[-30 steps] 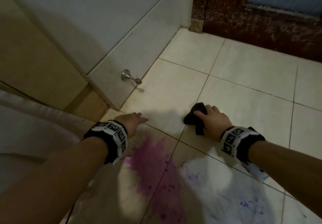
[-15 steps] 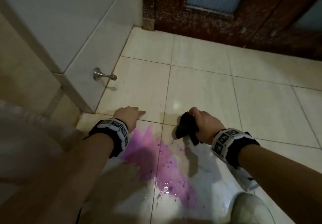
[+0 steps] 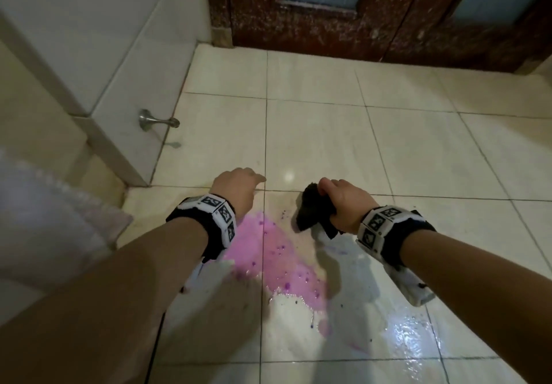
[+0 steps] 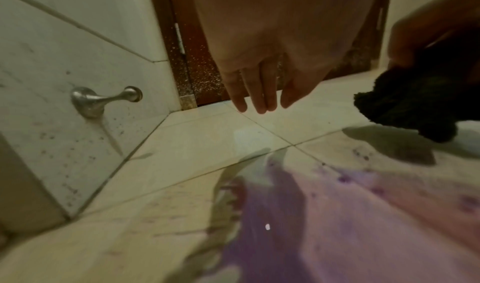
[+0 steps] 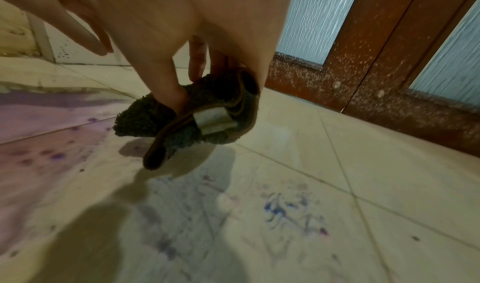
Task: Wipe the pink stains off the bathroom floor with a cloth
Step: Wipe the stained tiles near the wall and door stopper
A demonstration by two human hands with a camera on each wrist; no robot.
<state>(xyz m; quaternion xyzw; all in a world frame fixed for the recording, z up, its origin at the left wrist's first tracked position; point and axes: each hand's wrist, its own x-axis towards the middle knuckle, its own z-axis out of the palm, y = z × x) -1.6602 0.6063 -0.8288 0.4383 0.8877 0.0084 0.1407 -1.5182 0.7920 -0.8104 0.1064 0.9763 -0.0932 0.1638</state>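
A pink stain (image 3: 277, 258) spreads across the pale floor tiles below my wrists, with darker purple specks in it; it also shows in the left wrist view (image 4: 350, 215) and the right wrist view (image 5: 39, 123). My right hand (image 3: 340, 201) grips a dark fuzzy cloth (image 3: 310, 210), bunched and held just above the floor at the stain's upper right edge. The cloth (image 5: 197, 115) has a white label on it. My left hand (image 3: 239, 186) hovers over the floor at the stain's upper left, fingers (image 4: 259, 94) straight and holding nothing.
A metal door stop (image 3: 158, 120) sticks out of the white tiled wall at left. A dark red door (image 3: 373, 25) with frosted glass closes the far side. Wet, shiny tiles (image 3: 412, 333) and faint blue smears (image 5: 285, 207) lie to the right of the stain. White fabric (image 3: 44, 234) at left.
My right hand has lifted the cloth off the tile and drawn it back toward the stain. The head view has swung, showing more of the door. The left hand has stayed put.
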